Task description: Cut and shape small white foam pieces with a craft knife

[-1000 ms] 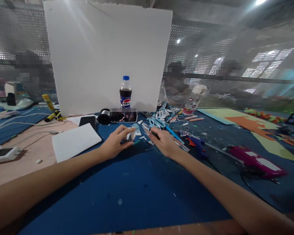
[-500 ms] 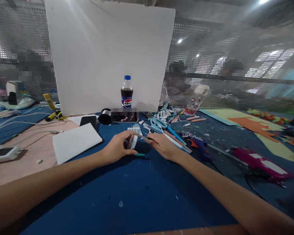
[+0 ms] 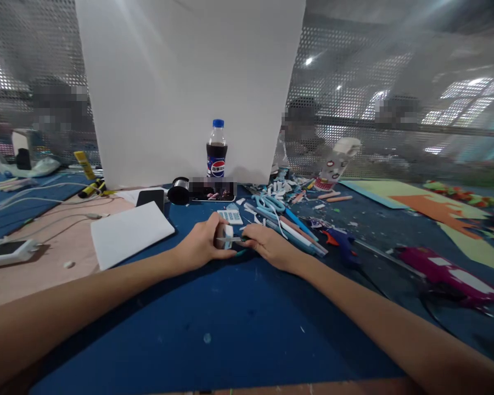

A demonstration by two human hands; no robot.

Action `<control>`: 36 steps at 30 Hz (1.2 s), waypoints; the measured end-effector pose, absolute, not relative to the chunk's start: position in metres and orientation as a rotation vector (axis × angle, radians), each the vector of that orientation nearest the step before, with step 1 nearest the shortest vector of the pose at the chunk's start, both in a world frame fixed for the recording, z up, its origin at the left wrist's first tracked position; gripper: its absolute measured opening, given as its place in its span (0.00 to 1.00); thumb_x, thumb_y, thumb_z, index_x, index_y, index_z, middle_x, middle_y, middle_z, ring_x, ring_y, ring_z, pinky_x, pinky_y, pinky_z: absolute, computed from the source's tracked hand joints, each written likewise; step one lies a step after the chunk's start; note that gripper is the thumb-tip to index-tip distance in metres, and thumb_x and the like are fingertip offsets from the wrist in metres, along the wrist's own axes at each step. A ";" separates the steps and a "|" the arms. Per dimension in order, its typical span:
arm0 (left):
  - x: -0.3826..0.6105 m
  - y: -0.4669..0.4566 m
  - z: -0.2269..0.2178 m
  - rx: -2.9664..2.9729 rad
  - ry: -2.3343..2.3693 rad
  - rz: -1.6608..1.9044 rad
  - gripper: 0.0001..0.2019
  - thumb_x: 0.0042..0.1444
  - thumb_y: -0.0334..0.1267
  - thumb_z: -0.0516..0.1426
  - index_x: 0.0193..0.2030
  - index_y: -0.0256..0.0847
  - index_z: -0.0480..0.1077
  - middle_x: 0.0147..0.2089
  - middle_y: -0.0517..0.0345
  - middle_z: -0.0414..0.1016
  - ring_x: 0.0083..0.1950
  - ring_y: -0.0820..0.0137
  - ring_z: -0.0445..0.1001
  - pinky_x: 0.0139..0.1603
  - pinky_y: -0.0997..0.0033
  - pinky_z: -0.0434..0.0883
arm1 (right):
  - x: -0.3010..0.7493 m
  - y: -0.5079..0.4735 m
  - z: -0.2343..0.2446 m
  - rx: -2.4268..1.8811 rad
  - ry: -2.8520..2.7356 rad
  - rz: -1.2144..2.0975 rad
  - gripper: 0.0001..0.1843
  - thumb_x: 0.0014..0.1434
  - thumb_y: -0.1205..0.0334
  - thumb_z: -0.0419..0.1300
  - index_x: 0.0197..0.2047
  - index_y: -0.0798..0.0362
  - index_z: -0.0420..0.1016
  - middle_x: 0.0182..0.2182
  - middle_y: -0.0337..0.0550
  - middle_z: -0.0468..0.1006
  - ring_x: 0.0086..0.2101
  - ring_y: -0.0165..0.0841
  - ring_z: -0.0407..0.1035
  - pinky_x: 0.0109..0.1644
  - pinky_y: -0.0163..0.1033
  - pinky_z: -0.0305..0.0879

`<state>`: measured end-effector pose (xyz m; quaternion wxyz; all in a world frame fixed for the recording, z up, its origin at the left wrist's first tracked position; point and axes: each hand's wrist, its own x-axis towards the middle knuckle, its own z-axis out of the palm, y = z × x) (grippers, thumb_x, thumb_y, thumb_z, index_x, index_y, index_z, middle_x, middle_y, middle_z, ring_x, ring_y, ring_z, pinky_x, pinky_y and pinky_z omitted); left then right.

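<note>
My left hand (image 3: 198, 244) is curled round a small white and light-blue piece (image 3: 228, 231), gripping it between thumb and fingers. A bit of teal shows beside the left thumb tip; I cannot tell what it belongs to. In my right hand (image 3: 269, 248) is a knife with a narrow silver blade (image 3: 229, 239). The blade points left and lies across the front of the piece; whether it cuts in is too small to see. Fingers hide most of the knife's handle. Just behind the hands lies a white and blue sheet with a grid pattern (image 3: 231, 216).
Light-blue scissors (image 3: 268, 203) and several pens lie right of my hands. Beyond them are a blue glue gun (image 3: 341, 249) and a magenta tool (image 3: 448, 274). A cola bottle (image 3: 217, 151), a propped phone (image 3: 212, 190) and a wire spool (image 3: 179, 191) stand behind. White sheets (image 3: 132, 236) lie left.
The blade has swung down from the piece's upper edge to lie level across its front. The teal bit at the left thumb shows less. The view has shifted slightly.
</note>
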<state>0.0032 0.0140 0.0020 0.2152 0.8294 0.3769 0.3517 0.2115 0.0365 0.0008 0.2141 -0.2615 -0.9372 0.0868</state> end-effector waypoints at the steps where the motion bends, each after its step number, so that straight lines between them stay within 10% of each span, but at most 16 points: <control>1: 0.003 0.014 0.002 2.307 1.035 0.981 0.21 0.44 0.42 0.62 0.39 0.39 0.55 0.23 0.68 0.62 0.22 0.76 0.63 0.21 0.77 0.60 | 0.212 0.036 0.001 -0.721 -2.600 0.240 0.25 0.63 0.46 0.34 0.33 0.55 0.61 0.28 0.46 0.66 0.29 0.33 0.59 0.33 0.37 0.56; 36: 0.000 0.018 -0.004 2.416 0.878 1.045 0.21 0.45 0.38 0.62 0.41 0.39 0.55 0.22 0.70 0.60 0.21 0.78 0.61 0.22 0.78 0.59 | 0.210 0.032 0.004 -0.690 -2.625 0.238 0.25 0.63 0.45 0.32 0.28 0.53 0.57 0.25 0.43 0.65 0.27 0.31 0.58 0.31 0.36 0.55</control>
